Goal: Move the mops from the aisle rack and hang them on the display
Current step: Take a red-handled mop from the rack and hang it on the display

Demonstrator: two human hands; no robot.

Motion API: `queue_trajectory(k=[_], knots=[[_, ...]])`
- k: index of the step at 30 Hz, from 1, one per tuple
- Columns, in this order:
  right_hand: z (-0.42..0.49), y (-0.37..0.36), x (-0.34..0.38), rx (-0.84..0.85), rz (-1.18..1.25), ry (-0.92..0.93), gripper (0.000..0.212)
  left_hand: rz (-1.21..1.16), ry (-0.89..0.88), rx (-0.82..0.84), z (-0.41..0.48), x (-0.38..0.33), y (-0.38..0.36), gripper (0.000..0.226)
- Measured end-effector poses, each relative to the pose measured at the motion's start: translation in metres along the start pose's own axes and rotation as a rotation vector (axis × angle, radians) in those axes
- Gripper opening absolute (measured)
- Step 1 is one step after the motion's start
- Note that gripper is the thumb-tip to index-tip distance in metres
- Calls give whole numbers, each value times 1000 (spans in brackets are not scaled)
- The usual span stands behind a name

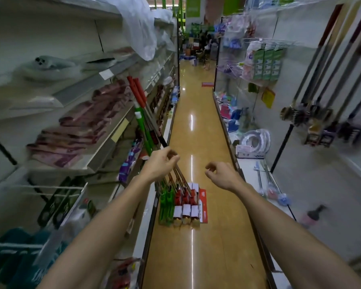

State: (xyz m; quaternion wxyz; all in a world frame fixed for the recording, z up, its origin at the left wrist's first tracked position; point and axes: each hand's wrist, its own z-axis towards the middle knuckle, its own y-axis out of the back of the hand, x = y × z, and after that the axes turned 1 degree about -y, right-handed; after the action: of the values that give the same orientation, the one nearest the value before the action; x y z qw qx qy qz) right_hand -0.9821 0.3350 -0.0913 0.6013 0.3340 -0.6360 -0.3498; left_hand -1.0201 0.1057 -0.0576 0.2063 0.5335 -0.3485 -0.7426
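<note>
A bundle of mops point(182, 202) stands at the lower centre of the frame, heads down on the glossy floor point(196, 130). Their handles point(143, 113) tilt up and left to rest against the shelving point(100, 155), probably so they stay upright without a holder. The left hand point(159, 165) is right at those handles in the middle of the frame, fingers curled over them where they pass under the palm. Whether it has actually closed on one I cannot tell. The right hand point(221, 174) floats just beside it over the aisle, fingers loosely bent and holding nothing, likely ready to steady the bundle. Nothing from this bundle looks hung up yet, so the job seems to be at the picking-up stage. On the right side of the frame, long-handled brushes point(313, 115) hang head-down against a wall panel point(313, 163). That looks like the sort of display the mops are meant for. The left shelves hold stacks of folded pink and maroon packs point(77, 126), and the low shelf on the right carries a coiled white hose point(256, 138). Above it, green packets point(268, 61) hang on hooks.
</note>
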Motion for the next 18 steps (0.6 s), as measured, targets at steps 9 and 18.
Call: queue_trajectory(k=[9,18], knots=[[176,-9,-9,48,45,-5,34,-17,44,38,160,59,-11,24],[364,-22,-20,161,43,83,33,-26,191,-32,318,111,-28,19]])
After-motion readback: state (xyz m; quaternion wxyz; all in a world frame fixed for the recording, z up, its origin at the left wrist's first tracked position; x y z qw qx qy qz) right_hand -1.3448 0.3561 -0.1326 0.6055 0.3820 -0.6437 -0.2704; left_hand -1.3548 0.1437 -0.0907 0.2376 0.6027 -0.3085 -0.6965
